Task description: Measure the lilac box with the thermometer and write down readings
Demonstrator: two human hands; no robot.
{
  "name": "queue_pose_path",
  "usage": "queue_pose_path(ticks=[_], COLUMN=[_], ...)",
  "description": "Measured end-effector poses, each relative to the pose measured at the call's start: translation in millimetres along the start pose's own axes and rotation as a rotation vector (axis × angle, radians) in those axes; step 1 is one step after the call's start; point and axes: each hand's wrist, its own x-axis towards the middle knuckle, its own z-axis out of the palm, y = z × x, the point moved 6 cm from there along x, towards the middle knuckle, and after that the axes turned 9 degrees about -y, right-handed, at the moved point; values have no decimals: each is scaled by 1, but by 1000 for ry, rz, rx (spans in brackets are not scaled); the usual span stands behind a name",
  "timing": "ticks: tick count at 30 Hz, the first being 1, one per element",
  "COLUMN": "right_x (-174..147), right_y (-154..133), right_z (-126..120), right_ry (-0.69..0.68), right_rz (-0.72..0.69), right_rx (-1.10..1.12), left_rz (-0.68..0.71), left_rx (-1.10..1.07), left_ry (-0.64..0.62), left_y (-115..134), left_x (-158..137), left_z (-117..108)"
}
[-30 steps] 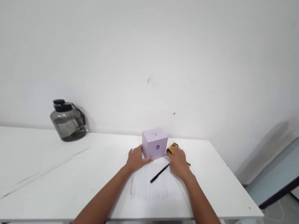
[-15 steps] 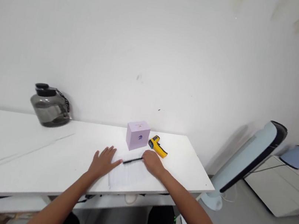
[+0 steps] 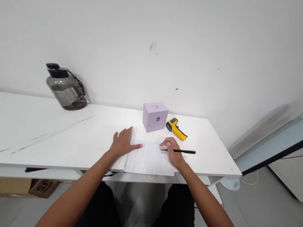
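Observation:
A sheet of paper (image 3: 148,160) with faint lines of print lies at the front of the white table (image 3: 90,138), its near edge reaching the table's front edge. My left hand (image 3: 122,143) rests with fingers spread at the paper's upper left, the thumb over the sheet. My right hand (image 3: 172,152) grips a black pen (image 3: 188,151) above the paper's right side. The pen's tip points left and its back end sticks out to the right. Whether the tip touches the paper, I cannot tell.
Behind my hands stand a lilac box (image 3: 153,117) and a yellow infrared thermometer (image 3: 177,129). A large grey water jug (image 3: 68,88) is at the back left by the wall. Right of the table leans a pale blue appliance (image 3: 287,137). Below is a cardboard box (image 3: 5,184).
The pen lay lengthwise between my two hands; now only my right hand holds it, turned into a writing grip. The view has tilted down and shifted left.

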Motion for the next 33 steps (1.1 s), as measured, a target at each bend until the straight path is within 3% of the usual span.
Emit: queue_pose_path(ticks=[2, 4, 6, 33], right_x=[-4, -9, -11, -9], right_y=[7, 17, 21, 24], right_z=[7, 10, 10, 10], right_ry=[-68, -54, -19, -40], right_rz=[140, 280, 334, 404], right_rx=[118, 162, 155, 93], left_rz=[0, 7, 11, 11], left_rx=[0, 0, 2, 46], left_ry=[6, 2, 2, -20], left_y=[1, 1, 2, 1], left_x=[0, 0, -1, 0], left_z=[0, 0, 0, 2])
